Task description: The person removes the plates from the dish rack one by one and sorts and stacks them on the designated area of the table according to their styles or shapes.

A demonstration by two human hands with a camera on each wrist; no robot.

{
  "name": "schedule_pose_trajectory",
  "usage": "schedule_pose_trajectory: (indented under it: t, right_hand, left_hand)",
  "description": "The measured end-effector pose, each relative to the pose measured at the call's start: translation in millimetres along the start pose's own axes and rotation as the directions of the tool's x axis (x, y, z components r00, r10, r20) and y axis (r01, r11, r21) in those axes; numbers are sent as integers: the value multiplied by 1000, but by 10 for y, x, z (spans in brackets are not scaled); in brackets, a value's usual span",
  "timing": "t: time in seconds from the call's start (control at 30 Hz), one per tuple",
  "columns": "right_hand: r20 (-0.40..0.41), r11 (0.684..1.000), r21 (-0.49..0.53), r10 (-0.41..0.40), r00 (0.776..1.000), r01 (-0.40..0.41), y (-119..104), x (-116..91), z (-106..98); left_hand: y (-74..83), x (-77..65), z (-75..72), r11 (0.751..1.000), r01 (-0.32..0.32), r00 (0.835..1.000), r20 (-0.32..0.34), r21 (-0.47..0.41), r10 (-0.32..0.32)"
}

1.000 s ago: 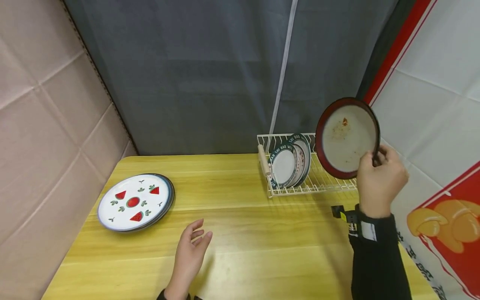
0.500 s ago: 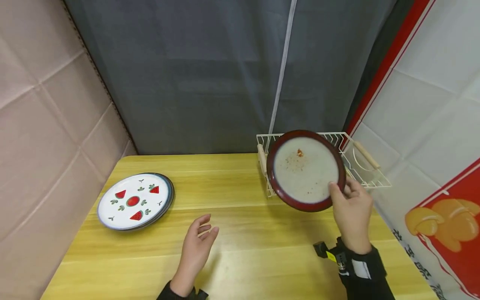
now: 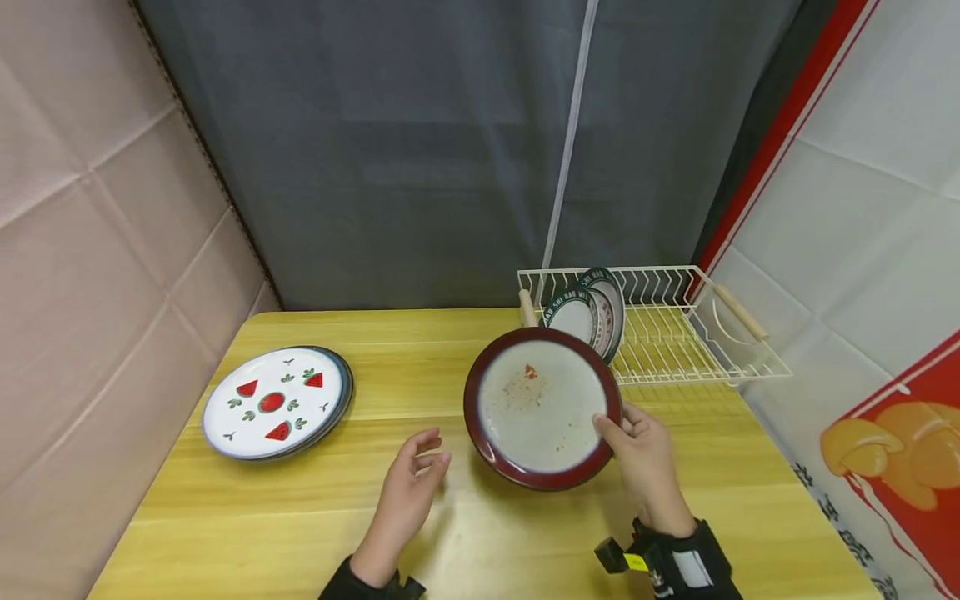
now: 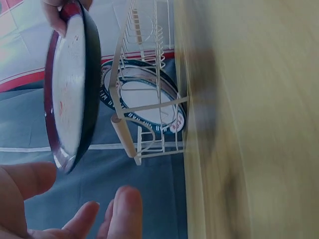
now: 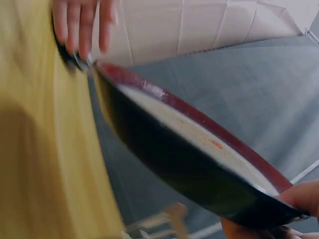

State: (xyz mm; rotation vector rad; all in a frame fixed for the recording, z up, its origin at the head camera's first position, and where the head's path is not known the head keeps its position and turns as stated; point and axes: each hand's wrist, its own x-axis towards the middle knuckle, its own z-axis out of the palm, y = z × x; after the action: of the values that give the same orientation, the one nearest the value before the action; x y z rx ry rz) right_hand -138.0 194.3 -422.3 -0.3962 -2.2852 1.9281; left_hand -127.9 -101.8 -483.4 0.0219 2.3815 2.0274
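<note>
A round plate [image 3: 543, 408] with a dark red rim and a pale, stained centre is held above the table, tilted toward the head camera. My right hand [image 3: 645, 458] pinches its right edge, thumb on the face and fingers behind. Just left of the plate, my left hand [image 3: 408, 492] hovers with relaxed fingers, holding nothing. The left wrist view shows the plate [image 4: 70, 89] edge-on beyond the left fingers, apart from them. In the right wrist view the plate's dark underside [image 5: 184, 164] shows, with the thumb [image 5: 301, 196] over its rim.
A white wire dish rack [image 3: 667, 333] with wooden handles stands at the back right. Several green-rimmed plates [image 3: 607, 304] lean in its left end. At the table's left lies a stack of plates, the top plate [image 3: 273, 404] printed with watermelons. Cloth walls surround the wooden table [image 3: 292, 525].
My right hand has brought the red-rimmed plate from over the rack leftward and nearer, to the middle of the table. My left hand has shifted slightly right toward it.
</note>
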Motion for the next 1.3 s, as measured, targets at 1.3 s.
schedule_pose_trajectory:
  t: [1.3]
  right_hand:
    - [230,892,333,237,944,-305,527,-113,324]
  left_hand:
    - [-6,-44,46,917,204,975,158,-343,-158]
